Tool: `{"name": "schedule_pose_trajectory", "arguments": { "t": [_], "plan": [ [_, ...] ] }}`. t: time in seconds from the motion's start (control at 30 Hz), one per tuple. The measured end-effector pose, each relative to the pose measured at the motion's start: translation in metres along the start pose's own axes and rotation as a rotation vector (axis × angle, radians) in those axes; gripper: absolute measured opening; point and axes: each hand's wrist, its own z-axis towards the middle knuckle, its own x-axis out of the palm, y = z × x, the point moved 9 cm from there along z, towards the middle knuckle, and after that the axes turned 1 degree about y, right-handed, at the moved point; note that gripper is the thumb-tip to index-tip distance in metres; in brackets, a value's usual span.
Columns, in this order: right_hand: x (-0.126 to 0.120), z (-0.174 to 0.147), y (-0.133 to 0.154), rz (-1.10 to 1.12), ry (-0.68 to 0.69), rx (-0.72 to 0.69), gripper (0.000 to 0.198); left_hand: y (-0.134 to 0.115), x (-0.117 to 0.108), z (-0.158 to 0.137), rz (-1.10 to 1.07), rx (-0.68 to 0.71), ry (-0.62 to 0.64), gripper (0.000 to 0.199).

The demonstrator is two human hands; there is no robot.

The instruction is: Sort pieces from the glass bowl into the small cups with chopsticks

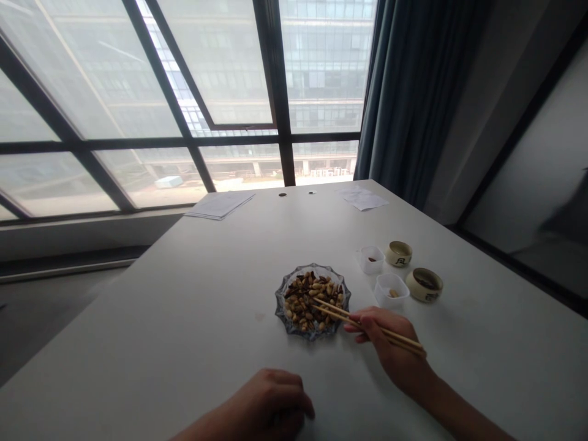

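Note:
My right hand [390, 343] grips a pair of wooden chopsticks [407, 343], their tips slightly apart among the nuts. Peanuts in shells and dark, slender pieces [309, 297] fill a scalloped glass bowl [281, 318]. Whether the tips pinch a piece is too small to tell. My left hand [275, 398] rests on the table below the bowl, fingers curled under, with nothing visible in it. Just beyond my right hand stand two clear plastic cups: the nearer cup [383, 299] holds a peanut, the farther cup [365, 266] a dark piece.
Two cream ceramic bowls with dark characters, a nearer bowl [425, 294] and a farther bowl [399, 254], stand right of the cups. Paper sheets [220, 205] lie at the far left of the white table [206, 318], more paper [362, 198] at the far right. Windows rise behind.

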Motion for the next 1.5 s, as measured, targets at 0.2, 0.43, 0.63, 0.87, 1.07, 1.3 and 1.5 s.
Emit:
{"name": "schedule_pose_trajectory", "arguments": {
  "t": [0.2, 0.43, 0.63, 0.87, 1.07, 1.3, 1.5],
  "plan": [
    [-0.038, 0.001, 0.005, 0.049, -0.206, 0.053, 0.036, 0.002, 0.001, 0.0, -0.014, -0.013, 0.006, 0.032],
    [-0.143, 0.006, 0.031, -0.025, -0.682, -0.062, 0.036, 0.001, 0.0, 0.0, 0.01, -0.032, 0.004, 0.034],
    [-0.203, 0.011, 0.022, -0.008, -0.853, -0.146, 0.037, 0.0, -0.001, 0.001, 0.029, -0.026, 0.008, 0.031],
    [-0.196, 0.01, 0.031, -0.078, -0.831, -0.184, 0.036, 0.002, 0.0, 0.001, 0.017, -0.056, 0.018, 0.028],
    [-0.153, 0.011, 0.037, -0.077, -0.674, -0.104, 0.037, 0.004, 0.001, 0.001, 0.02, -0.059, 0.03, 0.029],
    [-0.074, 0.007, 0.026, 0.038, -0.32, 0.049, 0.044, 0.001, 0.0, 0.001, 0.0, -0.046, 0.011, 0.025],
    [-0.045, 0.007, 0.012, 0.068, -0.093, 0.122, 0.045, 0.001, 0.001, 0.001, 0.007, -0.034, 0.016, 0.025]
  ]
}}
